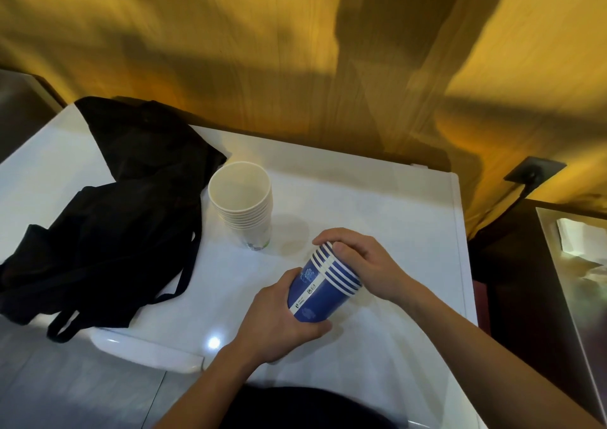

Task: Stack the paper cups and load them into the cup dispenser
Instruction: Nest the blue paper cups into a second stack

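A nested stack of several blue paper cups (320, 289) with white rims lies tilted just above the white tabletop (377, 205). My left hand (279, 320) wraps around the stack's base end. My right hand (361, 261) covers the open rim end, fingers curled over the rims. Farther back stands an upright stack of several white paper cups (244, 205), mouth up, untouched. No cup dispenser is in view.
A black cloth bag (108, 218) with straps sprawls over the table's left half, touching the white cup stack's left side. A yellow wood-grain wall rises behind. A dark wall socket (533, 169) and a dark cabinet sit at the right edge.
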Tool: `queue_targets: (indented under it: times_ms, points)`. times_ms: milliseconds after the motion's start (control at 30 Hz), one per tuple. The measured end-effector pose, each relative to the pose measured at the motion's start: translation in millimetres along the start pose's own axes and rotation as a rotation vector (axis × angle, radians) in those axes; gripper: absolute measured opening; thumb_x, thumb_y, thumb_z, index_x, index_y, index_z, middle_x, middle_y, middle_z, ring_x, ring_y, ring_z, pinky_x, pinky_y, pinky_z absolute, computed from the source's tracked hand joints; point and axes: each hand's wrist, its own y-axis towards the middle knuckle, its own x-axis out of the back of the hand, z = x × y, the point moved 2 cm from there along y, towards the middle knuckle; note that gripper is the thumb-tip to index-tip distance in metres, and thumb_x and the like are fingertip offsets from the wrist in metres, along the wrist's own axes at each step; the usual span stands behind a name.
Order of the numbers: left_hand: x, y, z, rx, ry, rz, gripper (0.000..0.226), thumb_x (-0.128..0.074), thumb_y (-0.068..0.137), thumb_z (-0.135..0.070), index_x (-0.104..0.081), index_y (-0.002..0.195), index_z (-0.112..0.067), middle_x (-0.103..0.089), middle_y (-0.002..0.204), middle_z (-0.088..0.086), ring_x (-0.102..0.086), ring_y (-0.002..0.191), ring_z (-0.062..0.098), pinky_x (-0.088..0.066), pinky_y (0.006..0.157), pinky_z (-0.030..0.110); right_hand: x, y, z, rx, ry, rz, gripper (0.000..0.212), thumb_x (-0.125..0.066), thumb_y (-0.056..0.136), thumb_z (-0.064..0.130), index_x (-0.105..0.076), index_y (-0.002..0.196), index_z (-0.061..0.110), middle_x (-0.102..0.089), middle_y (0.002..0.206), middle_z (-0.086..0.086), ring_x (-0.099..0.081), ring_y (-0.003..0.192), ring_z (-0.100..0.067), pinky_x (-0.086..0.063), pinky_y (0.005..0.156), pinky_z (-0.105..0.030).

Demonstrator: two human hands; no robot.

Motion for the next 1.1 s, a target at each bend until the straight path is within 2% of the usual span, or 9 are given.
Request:
queue_targets:
  times_ms: [167,367,567,700,867,967,1033,1100]
  points:
    - [-0.6,0.8,1.1,0.014,0.019,0.004,0.077,-0.083,0.065,-0.061,-0.035,0.124,-0.048,-0.058,0.114,-0.024,-0.065,0.091,0.004,-0.060,0.080,0.020,-8.1,-2.0,-4.2,-0.019,0.069,-0.036,0.029,-0.043,0.095,0.026,-0.068,0.108,0.022,-0.068,0.111,0.009,-0.065,0.102,-0.016,-0.052,0.086,-0.023]
    - [-1.2,1.6,1.1,0.015,0.030,0.019,0.076,-0.083,0.067,-0.060,-0.035,0.125,-0.047,-0.057,0.116,-0.025,-0.066,0.093,0.006,-0.061,0.084,0.024,-9.3,-4.7,-4.2,-0.024,0.084,-0.046,0.030,-0.044,0.092,0.039,-0.068,0.107,0.029,-0.068,0.111,0.010,-0.065,0.102,-0.015,-0.053,0.086,-0.023]
    - [-1.1,1.4,2.3,0.007,0.019,0.020,0.077,-0.083,0.066,-0.061,-0.036,0.125,-0.047,-0.058,0.115,-0.025,-0.066,0.092,0.004,-0.061,0.082,0.022,-9.7,-4.6,-3.9,-0.022,0.077,-0.050,0.028,-0.043,0.095,0.031,-0.069,0.106,0.028,-0.068,0.111,0.008,-0.066,0.101,-0.015,-0.053,0.086,-0.025]
    - [-0.4,0.4,0.5,0.011,0.019,0.019,0.077,-0.084,0.066,-0.059,-0.036,0.124,-0.047,-0.057,0.115,-0.025,-0.065,0.092,0.004,-0.061,0.083,0.022,-10.3,-4.0,-1.9,-0.005,0.067,-0.048,0.029,-0.043,0.092,0.040,-0.069,0.105,0.033,-0.068,0.110,0.011,-0.066,0.101,-0.015,-0.053,0.086,-0.023]
    - [-0.3,0.9,0.4,0.033,0.016,0.027,0.077,-0.084,0.066,-0.059,-0.036,0.126,-0.046,-0.057,0.115,-0.024,-0.066,0.093,0.006,-0.060,0.082,0.022,-9.7,-3.2,0.4,-0.020,0.059,-0.045,0.030,-0.042,0.094,0.034,-0.069,0.108,0.029,-0.068,0.113,0.010,-0.065,0.103,-0.013,-0.052,0.086,-0.022]
    - [0.8,1.2,1.6,0.066,-0.066,0.051,0.079,-0.087,0.062,-0.056,-0.046,0.127,-0.038,-0.063,0.115,-0.020,-0.068,0.094,0.010,-0.062,0.084,0.027,-6.1,-2.8,3.3,-0.043,0.022,-0.017,0.036,-0.035,0.097,0.035,-0.065,0.117,0.031,-0.068,0.118,0.012,-0.064,0.107,-0.008,-0.051,0.088,-0.018]
    - [2.6,0.1,1.6,0.095,-0.224,0.090,0.077,-0.087,0.055,-0.053,-0.054,0.121,-0.032,-0.070,0.109,-0.015,-0.071,0.093,0.014,-0.062,0.086,0.035,-1.5,-0.2,4.0,-0.086,-0.026,-0.020,0.036,-0.031,0.103,0.037,-0.063,0.120,0.036,-0.067,0.118,0.018,-0.062,0.110,-0.001,-0.048,0.090,-0.014]
    - [4.4,-1.6,0.0,0.132,-0.400,0.149,0.074,-0.086,0.052,-0.048,-0.059,0.118,-0.028,-0.074,0.103,-0.008,-0.073,0.094,0.017,-0.063,0.085,0.037,6.3,1.4,2.3,-0.153,0.118,-0.065,0.044,-0.025,0.104,0.042,-0.063,0.123,0.032,-0.070,0.118,0.013,-0.063,0.112,-0.006,-0.048,0.095,-0.022]
